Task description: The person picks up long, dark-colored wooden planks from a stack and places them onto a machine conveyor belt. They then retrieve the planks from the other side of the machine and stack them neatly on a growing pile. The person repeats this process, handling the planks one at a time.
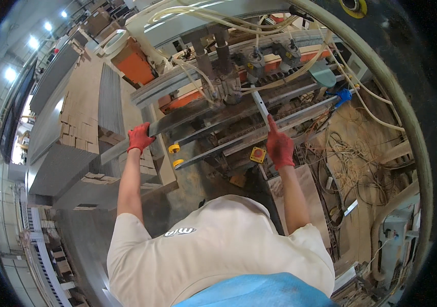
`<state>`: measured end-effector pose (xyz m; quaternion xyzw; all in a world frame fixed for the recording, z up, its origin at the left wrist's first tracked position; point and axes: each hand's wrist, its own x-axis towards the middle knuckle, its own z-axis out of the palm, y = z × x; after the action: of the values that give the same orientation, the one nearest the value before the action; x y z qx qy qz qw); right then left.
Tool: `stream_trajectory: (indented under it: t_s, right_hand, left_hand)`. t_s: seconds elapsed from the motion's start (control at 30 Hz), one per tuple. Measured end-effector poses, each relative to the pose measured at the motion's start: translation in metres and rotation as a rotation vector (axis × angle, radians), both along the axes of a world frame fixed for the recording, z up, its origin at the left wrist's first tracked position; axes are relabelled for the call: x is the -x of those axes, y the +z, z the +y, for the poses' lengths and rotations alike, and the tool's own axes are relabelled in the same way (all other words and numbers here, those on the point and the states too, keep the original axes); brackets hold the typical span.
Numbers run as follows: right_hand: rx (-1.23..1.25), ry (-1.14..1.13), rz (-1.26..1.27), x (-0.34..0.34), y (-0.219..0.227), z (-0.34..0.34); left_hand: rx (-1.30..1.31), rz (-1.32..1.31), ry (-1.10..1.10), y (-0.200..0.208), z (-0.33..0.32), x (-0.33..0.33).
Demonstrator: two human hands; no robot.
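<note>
My left hand (140, 138), in a red glove, is closed over a long, narrow grey board (177, 118). The board slants from beside the panel stack into the machine, its far end beneath the dark metal head (226, 91). My right hand (281, 147), also gloved in red, has its index finger stretched out to the near end of a flat metal bar (260, 104). Its other fingers are mostly hidden beneath the hand. Metal rails (218, 149) run under and between my hands, two with yellow end caps. A red button on a yellow box (258, 154) sits just left of my right wrist.
Tall stacks of grey panels (80, 110) stand at the left. Hoses (382, 66) loop over the machine and down its right side. Tangled cables and shavings (351, 158) lie at the right, beside a brown board (300, 192). A blue clamp-like part (343, 97) is at the rail's end.
</note>
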<state>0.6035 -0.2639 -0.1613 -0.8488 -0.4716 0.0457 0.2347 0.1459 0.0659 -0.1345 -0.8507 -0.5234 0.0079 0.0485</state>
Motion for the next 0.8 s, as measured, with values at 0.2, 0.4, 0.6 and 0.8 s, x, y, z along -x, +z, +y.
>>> stream_trajectory:
  t_s: [0.2,0.4,0.6,0.8]
  right_hand:
    - [0.028,-0.012,0.046,0.007,0.023,-0.007]
    - [-0.375,0.06,0.517,-0.023,-0.001,-0.017]
    - [-0.629,0.053,1.396,-0.066,-0.032,-0.013]
    - [-0.503,-0.184,0.22,-0.08,-0.057,-0.018]
  left_hand:
    - [0.015,0.034,0.048,-0.001,-0.003,-0.002]
    - [0.027,0.036,0.077,-0.003,-0.013,0.002]
    - [0.045,-0.191,0.047,-0.015,-0.081,0.042]
    - [-0.311,-0.235,0.236,-0.021,-0.257,0.08]
